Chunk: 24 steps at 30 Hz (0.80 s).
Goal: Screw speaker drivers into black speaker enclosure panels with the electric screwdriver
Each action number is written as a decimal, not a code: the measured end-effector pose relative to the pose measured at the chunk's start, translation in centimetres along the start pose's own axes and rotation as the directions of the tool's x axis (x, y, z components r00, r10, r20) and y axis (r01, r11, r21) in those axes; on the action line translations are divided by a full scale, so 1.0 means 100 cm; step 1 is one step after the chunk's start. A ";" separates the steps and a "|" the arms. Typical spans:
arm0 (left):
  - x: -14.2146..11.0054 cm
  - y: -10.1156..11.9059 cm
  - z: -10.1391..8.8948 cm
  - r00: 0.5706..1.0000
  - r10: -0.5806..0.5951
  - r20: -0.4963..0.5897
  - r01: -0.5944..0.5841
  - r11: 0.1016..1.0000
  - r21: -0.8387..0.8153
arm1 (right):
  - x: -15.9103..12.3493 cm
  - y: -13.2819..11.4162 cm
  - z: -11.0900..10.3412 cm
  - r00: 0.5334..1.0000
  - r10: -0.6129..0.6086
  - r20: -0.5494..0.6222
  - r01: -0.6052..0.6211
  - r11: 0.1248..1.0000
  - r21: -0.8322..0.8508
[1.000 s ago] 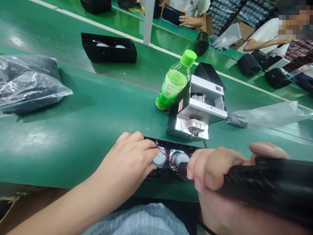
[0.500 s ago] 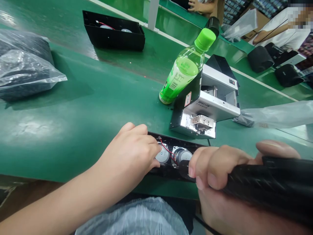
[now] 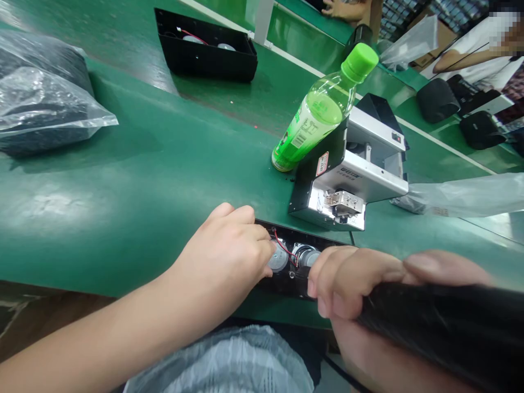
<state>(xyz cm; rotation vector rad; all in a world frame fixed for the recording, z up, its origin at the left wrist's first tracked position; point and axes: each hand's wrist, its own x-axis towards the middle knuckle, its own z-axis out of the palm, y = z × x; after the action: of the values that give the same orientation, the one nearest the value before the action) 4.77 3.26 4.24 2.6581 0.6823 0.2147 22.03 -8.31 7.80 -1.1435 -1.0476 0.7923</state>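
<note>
My left hand (image 3: 225, 254) rests with curled fingertips on the left end of a black speaker panel (image 3: 301, 286), lying on the green conveyor belt (image 3: 123, 191). Two round speaker drivers sit in the panel, the nearer one (image 3: 278, 257) just past my fingertips, the other (image 3: 305, 256) beside my right hand. A thin red wire (image 3: 285, 246) joins them. My right hand (image 3: 352, 289) grips a long black speaker housing (image 3: 442, 322), its fingers partly hiding the panel's right end.
A green-capped bottle (image 3: 315, 117) leans against a silver-and-black benchtop machine (image 3: 347, 185) just beyond the panel. Bagged black parts (image 3: 41, 98), a black tray (image 3: 204, 49), a plastic bag (image 3: 462, 196) and black housings (image 3: 438, 101) lie about. A co-worker's hand (image 3: 344, 8) shows far back.
My head has turned, shifting the scene in view. My left hand has moved slightly right along the panel, and my right hand with the housing now covers more of the second driver.
</note>
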 end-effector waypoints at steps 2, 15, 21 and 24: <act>-0.003 0.000 0.002 1.000 0.011 -0.018 -0.011 1.000 0.003 | 0.000 -0.002 -0.001 0.991 0.003 0.134 0.007 0.997 -0.075; -0.006 0.002 0.004 1.000 0.001 -0.031 -0.002 0.999 -0.036 | -0.006 0.021 0.019 0.976 -0.216 0.029 0.213 0.975 0.068; -0.009 -0.002 0.003 0.999 -0.021 -0.031 0.018 0.995 -0.100 | -0.003 0.019 0.018 0.958 -0.249 -0.142 0.261 0.963 0.071; -0.006 -0.003 -0.001 0.999 -0.034 0.004 0.034 0.993 -0.112 | 0.017 -0.017 -0.006 0.955 -0.209 -0.212 0.225 0.973 0.055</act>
<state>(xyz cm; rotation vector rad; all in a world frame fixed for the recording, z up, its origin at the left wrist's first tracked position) 4.16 3.23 4.15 2.5375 0.6939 0.2337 23.14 -7.40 9.82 -1.0002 -0.9420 0.5249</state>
